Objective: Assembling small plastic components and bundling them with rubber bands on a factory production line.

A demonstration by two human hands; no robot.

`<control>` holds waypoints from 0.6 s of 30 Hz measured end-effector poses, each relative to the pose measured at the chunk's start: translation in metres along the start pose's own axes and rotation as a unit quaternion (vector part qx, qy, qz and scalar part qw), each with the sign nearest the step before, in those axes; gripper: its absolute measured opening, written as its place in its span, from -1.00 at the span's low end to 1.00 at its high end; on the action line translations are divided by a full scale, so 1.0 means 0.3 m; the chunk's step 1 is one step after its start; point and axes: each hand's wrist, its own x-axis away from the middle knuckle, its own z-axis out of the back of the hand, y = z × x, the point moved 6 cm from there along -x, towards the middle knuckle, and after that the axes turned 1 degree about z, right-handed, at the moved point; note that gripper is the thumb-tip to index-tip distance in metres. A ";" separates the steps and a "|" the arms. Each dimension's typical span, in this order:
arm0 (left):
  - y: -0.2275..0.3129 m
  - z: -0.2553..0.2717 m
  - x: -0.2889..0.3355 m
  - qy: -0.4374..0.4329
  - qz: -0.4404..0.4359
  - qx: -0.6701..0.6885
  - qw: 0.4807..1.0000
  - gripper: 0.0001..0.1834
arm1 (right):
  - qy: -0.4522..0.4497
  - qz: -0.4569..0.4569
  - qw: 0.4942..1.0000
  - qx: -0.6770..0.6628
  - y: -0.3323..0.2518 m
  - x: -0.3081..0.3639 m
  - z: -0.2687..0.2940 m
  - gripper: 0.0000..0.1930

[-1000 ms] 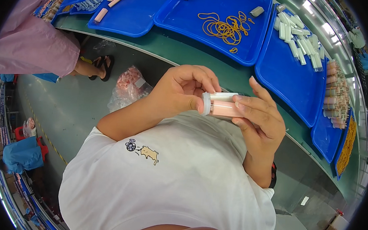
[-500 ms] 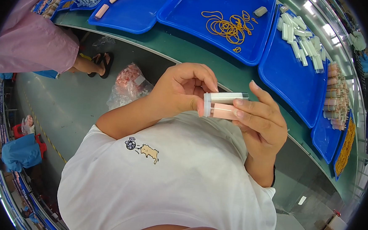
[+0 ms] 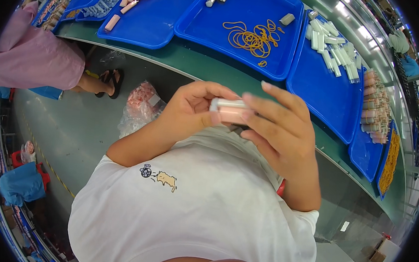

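Observation:
In front of my chest, my left hand [image 3: 187,105] pinches one end of a small bundle of capped tubes between thumb and fingers. A white tube [image 3: 231,103] lies above a pink tube [image 3: 230,114] in it, and a dark, shiny piece [image 3: 238,129] shows just below. My right hand [image 3: 288,131] curls loosely around the other end of the tubes. Its index and middle fingertips are smeared by motion and overlap the tubes; its thumb is underneath. How many tubes the bundle has is hidden by the fingers.
On the green table [image 3: 213,76], a blue tray [image 3: 282,73] holds yellow rubber bands [image 3: 251,41] and silver tubes. Another blue tray [image 3: 316,106] holds white tubes [image 3: 336,52]. Banded bundles [image 3: 375,110] stand at right. Left are pink tubes [image 3: 112,22] and a person in pink [image 3: 41,60].
Both hands have shifted left with the tubes, which are now level and closer together. My right fingers have moved and blurred at their end. The view has shifted slightly.

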 end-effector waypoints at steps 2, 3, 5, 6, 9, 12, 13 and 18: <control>-0.014 0.056 0.020 0.082 0.054 0.007 0.995 -0.63 | -0.027 -0.025 0.998 -0.043 0.024 -0.053 0.011 -0.63; -0.015 0.088 0.024 0.103 0.047 0.017 0.993 -0.66 | -0.019 -0.044 0.998 -0.028 0.058 -0.071 0.026 -0.64; -0.009 0.134 0.032 0.138 0.033 0.027 0.990 -0.62 | -0.016 -0.063 0.998 0.016 0.166 -0.120 0.056 -0.67; -0.002 0.162 0.035 0.171 0.021 0.039 0.984 -0.57 | -0.035 -0.109 0.992 0.060 0.227 -0.136 0.066 -0.71; 0.006 0.195 0.031 0.153 -0.019 0.114 0.981 -0.62 | -0.137 -0.191 0.962 0.140 0.389 -0.181 0.015 -0.81; 0.004 0.207 0.025 0.119 -0.044 0.182 0.975 -0.62 | -0.221 -0.257 0.923 0.181 0.479 -0.218 -0.066 -0.81; 0.001 0.207 0.031 0.101 -0.051 0.211 0.971 -0.62 | -0.263 -0.270 0.906 0.193 0.500 -0.215 -0.103 -0.81; -0.004 0.175 0.032 0.059 -0.030 0.233 0.970 -0.59 | -0.217 -0.264 0.931 0.127 0.547 -0.210 -0.119 -0.86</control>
